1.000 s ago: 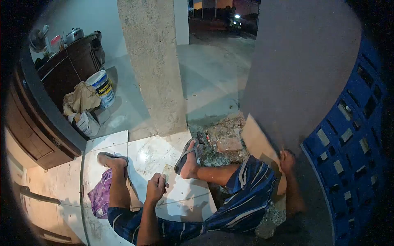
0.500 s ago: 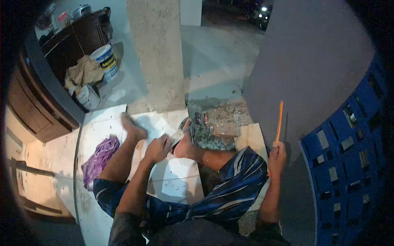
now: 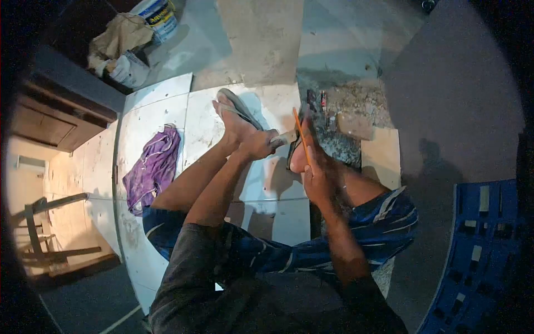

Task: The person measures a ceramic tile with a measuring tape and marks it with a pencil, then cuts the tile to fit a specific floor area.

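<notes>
My left hand (image 3: 258, 145) is closed around the handle of a scraper (image 3: 288, 136), its pale flat blade pointing right. The fingers of my right hand (image 3: 317, 186) grip the lower end of a long, thin orange strip (image 3: 301, 133), which slants up and left in front of my right foot. The blade's tip reaches right up to the strip in this view. Both hands are between my bent legs, above the white floor tiles (image 3: 211, 167). A flip-flop (image 3: 240, 107) is on my left foot; the one on my right foot is partly hidden behind the strip.
Left of my leg lies a crumpled purple cloth (image 3: 153, 167). A brick (image 3: 355, 126) and rubble (image 3: 361, 100) fill the untiled strip beyond my right foot. A paint bucket (image 3: 158, 19) and brown paper (image 3: 122, 36) stand at back left. Blue panel (image 3: 478, 245) at right.
My right hand has swung left and inward with the orange strip, from beside the wall to the scraper. The view has tilted down, and my left foot has come in closer.
</notes>
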Demonstrator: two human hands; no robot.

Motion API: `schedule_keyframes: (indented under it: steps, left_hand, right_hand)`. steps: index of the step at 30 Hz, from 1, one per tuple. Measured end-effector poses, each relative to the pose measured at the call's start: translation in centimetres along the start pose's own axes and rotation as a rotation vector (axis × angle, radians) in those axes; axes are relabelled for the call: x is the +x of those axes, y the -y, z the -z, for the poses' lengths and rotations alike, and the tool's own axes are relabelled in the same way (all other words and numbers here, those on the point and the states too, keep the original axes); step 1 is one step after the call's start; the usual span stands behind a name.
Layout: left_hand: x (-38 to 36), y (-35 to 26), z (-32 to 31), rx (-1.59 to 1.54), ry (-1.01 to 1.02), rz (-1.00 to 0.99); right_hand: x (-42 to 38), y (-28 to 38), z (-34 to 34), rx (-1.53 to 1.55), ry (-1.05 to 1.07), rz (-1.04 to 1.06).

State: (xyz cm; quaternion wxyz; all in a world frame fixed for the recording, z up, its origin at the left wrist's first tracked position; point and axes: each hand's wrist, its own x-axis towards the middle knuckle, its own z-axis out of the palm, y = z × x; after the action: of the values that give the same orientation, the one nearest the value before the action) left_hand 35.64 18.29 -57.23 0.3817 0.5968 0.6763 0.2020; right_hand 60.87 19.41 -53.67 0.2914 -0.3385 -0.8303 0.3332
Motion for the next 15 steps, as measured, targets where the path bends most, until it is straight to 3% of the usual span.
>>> schedule_keyframes:
  steps: [2,3,4,6,7,8,10,15]
  left_hand:
    - [0.7,2.0,-1.1,0.262,-0.11,-0.321]
    - [0.9,3.2,-1.2,0.298,-0.085,-0.376]
    - [0.7,2.5,-0.9,0.283,-0.071,-0.377]
    - [0.5,1.3,-0.4,0.147,-0.008,-0.172]
    - [1.1,1.3,-0.4,0.314,-0.033,-0.31]
    - [1.2,1.4,-0.4,0.307,-0.028,-0.309]
    - [1.0,0.7,-0.2,0.038,0.056,-0.12]
    - [1.7,1.4,-1.8,-0.038,0.082,-0.243]
  right_hand:
    - [0.2,-0.2,-0.8,-0.077,0.024,0.019]
    - [0.2,-0.5,-1.4,-0.084,0.035,-0.002]
    - [0.4,-0.9,-2.0,-0.1,0.046,0.01]
    - [1.2,-1.2,-2.7,-0.122,0.059,0.014]
    - [2.1,-0.9,-2.7,-0.121,0.047,0.062]
    - [2.8,-0.9,-2.8,-0.118,0.036,0.113]
    - [3.4,-1.5,-4.1,-0.17,0.019,0.131]
    - [3.7,-2.0,-5.4,-0.305,0.076,0.066]
